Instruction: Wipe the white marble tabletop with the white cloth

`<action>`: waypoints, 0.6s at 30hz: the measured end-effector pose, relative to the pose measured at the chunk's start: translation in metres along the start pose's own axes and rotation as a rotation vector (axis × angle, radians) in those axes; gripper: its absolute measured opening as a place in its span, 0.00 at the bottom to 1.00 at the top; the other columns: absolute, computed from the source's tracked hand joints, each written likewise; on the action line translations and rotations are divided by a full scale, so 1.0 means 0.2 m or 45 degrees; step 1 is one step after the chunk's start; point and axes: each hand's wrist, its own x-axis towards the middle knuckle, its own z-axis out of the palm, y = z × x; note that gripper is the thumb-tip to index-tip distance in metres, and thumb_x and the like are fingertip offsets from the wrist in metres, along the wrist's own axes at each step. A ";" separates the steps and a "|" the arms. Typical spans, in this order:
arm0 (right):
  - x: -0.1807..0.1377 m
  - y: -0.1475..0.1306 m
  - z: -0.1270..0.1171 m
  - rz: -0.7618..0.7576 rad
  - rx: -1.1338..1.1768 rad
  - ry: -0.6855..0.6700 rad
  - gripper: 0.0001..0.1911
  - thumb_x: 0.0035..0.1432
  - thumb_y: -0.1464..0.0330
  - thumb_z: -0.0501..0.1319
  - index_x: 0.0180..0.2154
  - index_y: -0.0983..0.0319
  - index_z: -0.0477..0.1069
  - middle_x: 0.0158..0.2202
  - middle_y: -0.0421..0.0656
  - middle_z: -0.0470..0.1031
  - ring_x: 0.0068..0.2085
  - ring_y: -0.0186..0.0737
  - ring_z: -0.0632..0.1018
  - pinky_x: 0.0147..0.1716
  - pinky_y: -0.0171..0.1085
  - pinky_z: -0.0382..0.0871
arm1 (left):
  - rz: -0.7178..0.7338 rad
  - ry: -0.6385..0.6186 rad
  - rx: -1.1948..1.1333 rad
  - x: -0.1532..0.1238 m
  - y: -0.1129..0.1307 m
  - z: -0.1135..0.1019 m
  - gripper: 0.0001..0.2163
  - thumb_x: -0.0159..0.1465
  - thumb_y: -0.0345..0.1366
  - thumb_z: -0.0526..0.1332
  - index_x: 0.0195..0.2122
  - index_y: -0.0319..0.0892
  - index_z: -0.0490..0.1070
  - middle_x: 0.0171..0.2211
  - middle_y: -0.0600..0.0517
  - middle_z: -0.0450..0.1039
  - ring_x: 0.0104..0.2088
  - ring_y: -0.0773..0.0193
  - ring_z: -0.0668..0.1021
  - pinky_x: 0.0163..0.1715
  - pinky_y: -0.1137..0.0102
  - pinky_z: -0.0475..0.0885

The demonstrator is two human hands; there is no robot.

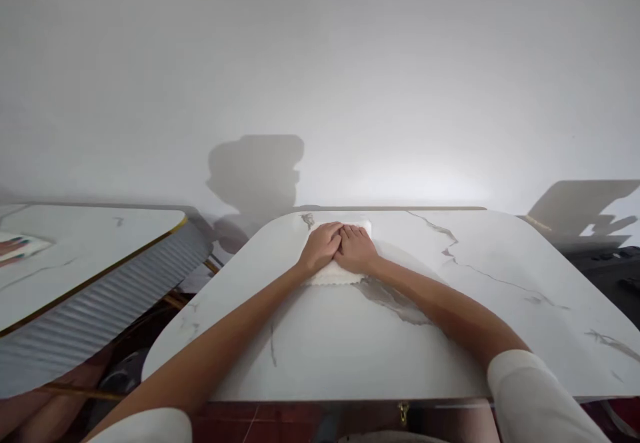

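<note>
A white cloth (334, 275) with a scalloped near edge lies spread on a white marble-patterned table (500, 256). My left hand (321, 246) presses on it from the left, fingers together and bent inward. Touching it is my right hand (356, 250), also closed on the cloth, its fingers bent and side by side. Where the hands meet, the left fingertips are partly hidden. Cloth shows beyond the right fingertips and below both palms.
A pale wall (380, 83) rises behind the table. At the left stands another marble-patterned table (100, 236) with a ribbed side, where another person's hand (13, 246) rests on a white cloth (37, 246). Dark equipment (607, 266) sits beyond the right edge.
</note>
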 end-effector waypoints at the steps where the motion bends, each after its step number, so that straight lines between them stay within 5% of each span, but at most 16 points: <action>1: 0.06 0.02 0.02 0.008 -0.004 0.003 0.28 0.62 0.66 0.50 0.60 0.76 0.57 0.61 0.58 0.61 0.62 0.50 0.60 0.61 0.47 0.48 | 0.001 0.013 -0.011 0.05 -0.05 0.01 0.18 0.59 0.33 0.46 0.45 0.42 0.72 0.49 0.47 0.74 0.50 0.56 0.73 0.55 0.62 0.64; 8: 0.35 0.18 0.08 0.016 -0.044 0.022 0.29 0.62 0.64 0.51 0.60 0.74 0.58 0.61 0.54 0.62 0.61 0.48 0.61 0.60 0.43 0.50 | -0.055 0.046 0.020 0.30 -0.23 0.10 0.19 0.60 0.32 0.47 0.47 0.41 0.72 0.49 0.47 0.74 0.50 0.57 0.73 0.54 0.63 0.64; 18: 0.23 0.41 -0.02 0.137 -0.064 0.054 0.28 0.63 0.62 0.51 0.61 0.70 0.57 0.62 0.52 0.62 0.62 0.46 0.61 0.60 0.44 0.50 | 0.070 0.000 -0.009 0.44 -0.01 0.23 0.16 0.62 0.30 0.47 0.44 0.42 0.72 0.47 0.48 0.74 0.50 0.59 0.73 0.54 0.65 0.65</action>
